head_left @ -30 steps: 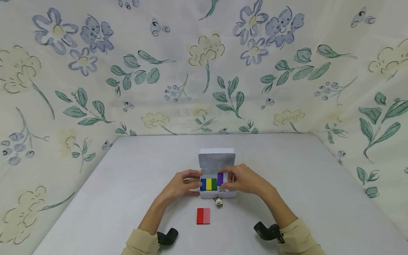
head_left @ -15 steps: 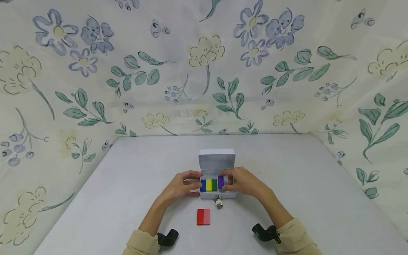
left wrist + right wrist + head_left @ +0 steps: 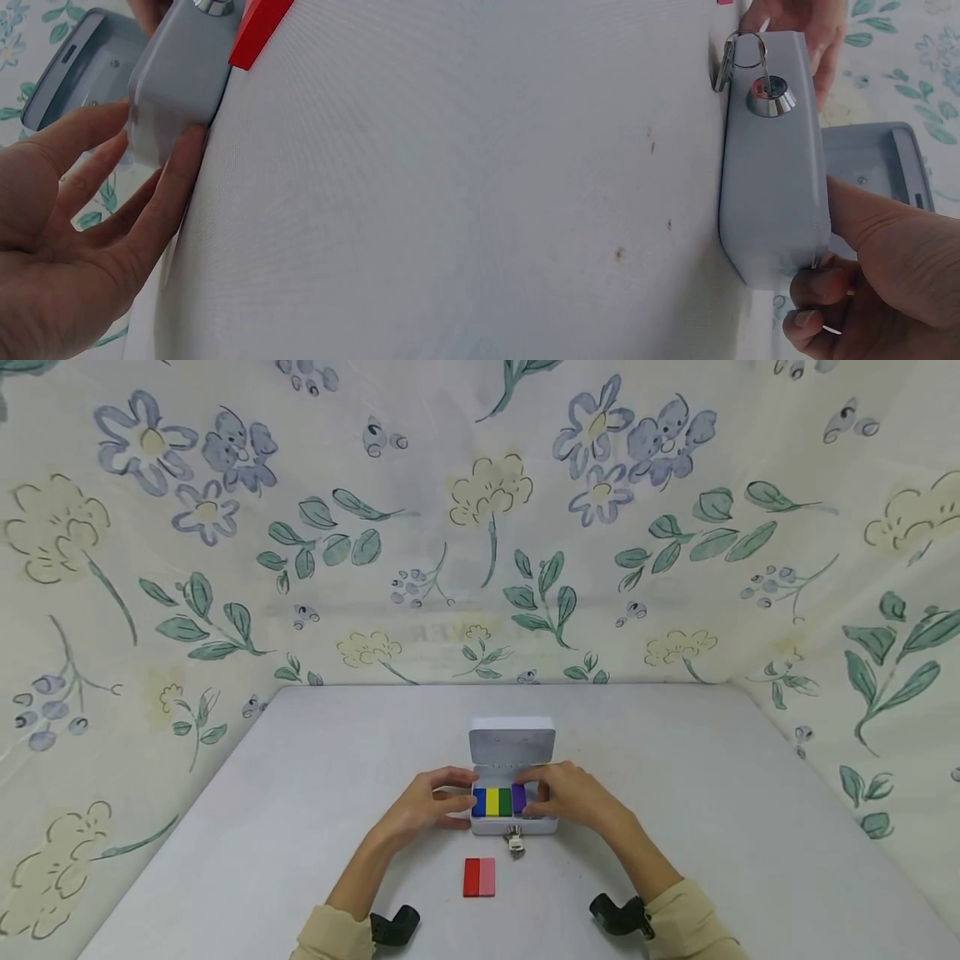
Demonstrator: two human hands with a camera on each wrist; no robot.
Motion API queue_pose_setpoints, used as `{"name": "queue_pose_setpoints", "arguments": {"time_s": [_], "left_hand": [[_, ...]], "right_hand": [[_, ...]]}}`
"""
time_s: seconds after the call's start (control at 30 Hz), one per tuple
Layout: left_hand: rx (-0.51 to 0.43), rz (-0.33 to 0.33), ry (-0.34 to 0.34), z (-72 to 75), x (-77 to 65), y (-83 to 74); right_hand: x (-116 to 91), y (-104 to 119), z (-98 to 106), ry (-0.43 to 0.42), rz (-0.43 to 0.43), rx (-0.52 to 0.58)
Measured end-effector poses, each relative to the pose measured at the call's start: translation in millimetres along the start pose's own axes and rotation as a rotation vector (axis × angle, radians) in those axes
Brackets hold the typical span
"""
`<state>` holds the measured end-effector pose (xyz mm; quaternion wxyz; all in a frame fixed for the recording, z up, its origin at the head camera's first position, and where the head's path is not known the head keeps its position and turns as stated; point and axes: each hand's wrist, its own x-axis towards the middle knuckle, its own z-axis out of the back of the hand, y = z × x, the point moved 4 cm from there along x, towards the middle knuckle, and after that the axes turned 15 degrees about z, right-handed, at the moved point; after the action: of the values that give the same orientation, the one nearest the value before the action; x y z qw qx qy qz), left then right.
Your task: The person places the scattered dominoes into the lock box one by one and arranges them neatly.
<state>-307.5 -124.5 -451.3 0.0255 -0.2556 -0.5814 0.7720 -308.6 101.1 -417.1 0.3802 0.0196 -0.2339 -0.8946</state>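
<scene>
A small metal lockbox (image 3: 491,828) stands with its lid (image 3: 512,746) raised. Inside, blue (image 3: 480,804), yellow (image 3: 492,802) and green (image 3: 506,802) blocks sit side by side. My right hand (image 3: 576,790) reaches over the box's right side and pinches a purple block (image 3: 519,799) beside the green one, thumb in front and fingers behind. At the box's left end my left hand (image 3: 426,805) rests spread fingers against the wall, its thumb at the rim. In the right wrist view the box wall hides the purple block.
Keys (image 3: 515,843) hang from the lock at the box's front. A red piece (image 3: 471,877) and a pink piece (image 3: 487,877) lie together on the white table (image 3: 300,827) in front of the box. Floral cloth (image 3: 450,568) surrounds the table's back and sides.
The purple block, pinched by my right hand, has come to sit lower and closer against the green block. My left hand stays at the box's left end.
</scene>
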Motion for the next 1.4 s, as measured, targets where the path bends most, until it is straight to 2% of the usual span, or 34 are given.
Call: {"name": "queue_pose_setpoints", "arguments": {"time_s": [0.67,1.23,1.4], "left_hand": [[0.005,-0.006,-0.006,1.1,0.5,0.4],[0.005,0.000,-0.014,0.3,0.4,1.2],[-0.004,0.010,-0.008,0.4,-0.4,2.1]], "right_hand": [[2.1,0.0,-8.9,0.019,-0.050,-0.039],[1.6,2.4,-5.8,0.009,-0.029,-0.022],[1.1,4.8,-1.4,-0.024,-0.019,-0.012]]}}
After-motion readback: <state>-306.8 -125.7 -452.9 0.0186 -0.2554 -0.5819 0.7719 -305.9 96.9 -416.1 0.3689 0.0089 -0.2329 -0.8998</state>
